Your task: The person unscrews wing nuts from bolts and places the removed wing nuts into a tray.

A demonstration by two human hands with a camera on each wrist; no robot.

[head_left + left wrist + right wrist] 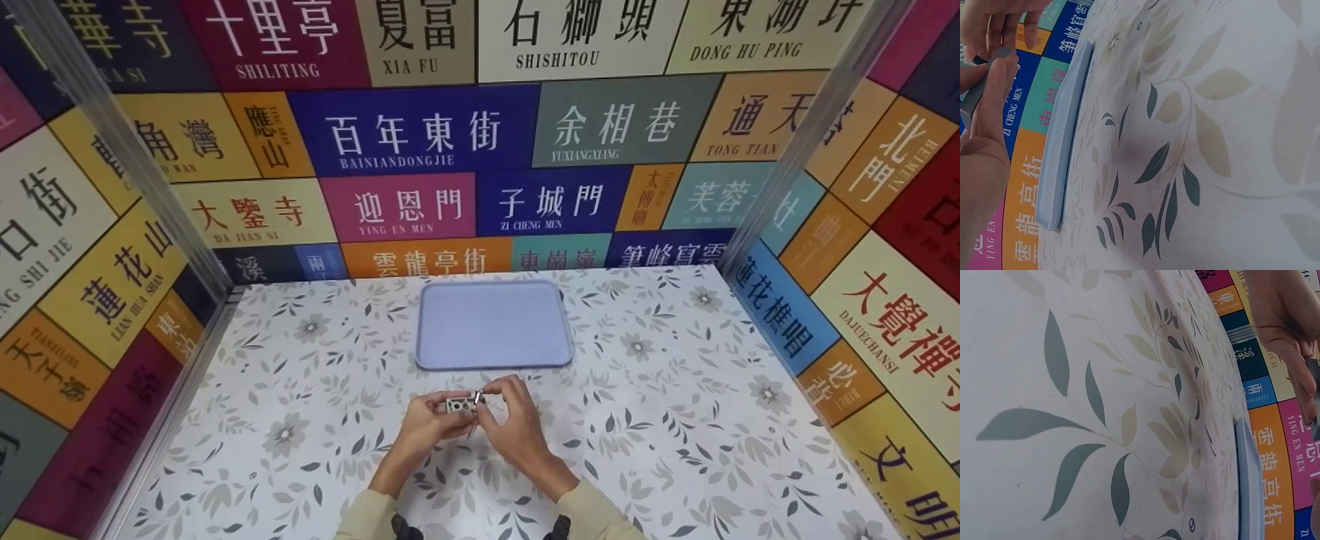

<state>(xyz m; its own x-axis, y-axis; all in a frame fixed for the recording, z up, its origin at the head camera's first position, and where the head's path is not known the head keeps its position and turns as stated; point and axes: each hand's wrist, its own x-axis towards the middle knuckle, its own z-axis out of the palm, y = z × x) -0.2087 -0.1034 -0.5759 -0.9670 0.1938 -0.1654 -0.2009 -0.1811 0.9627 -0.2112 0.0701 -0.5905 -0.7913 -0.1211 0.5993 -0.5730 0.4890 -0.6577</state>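
Observation:
Close in front of the tray, my left hand (426, 421) grips a small grey block (454, 406) between thumb and fingers. Round dark holes show on the block's face in the head view. Seen from the left wrist, it is a narrow grey bar (985, 81) lying along the fingers. At the block's right end, the thumb and forefinger of my right hand (517, 424) pinch a small shiny silver piece (478, 397). That piece overlaps the block in the head view, and its exact kind cannot be told. The right wrist view shows the left hand (1289, 332) around the block.
A shallow pale blue tray (493, 326) lies on the table beyond both hands, with nothing on it. A white floral cover (300, 480) spans the tabletop. Panels with large lettering (412, 131) wall in the back and both sides, with metal posts (776, 142) at the corners.

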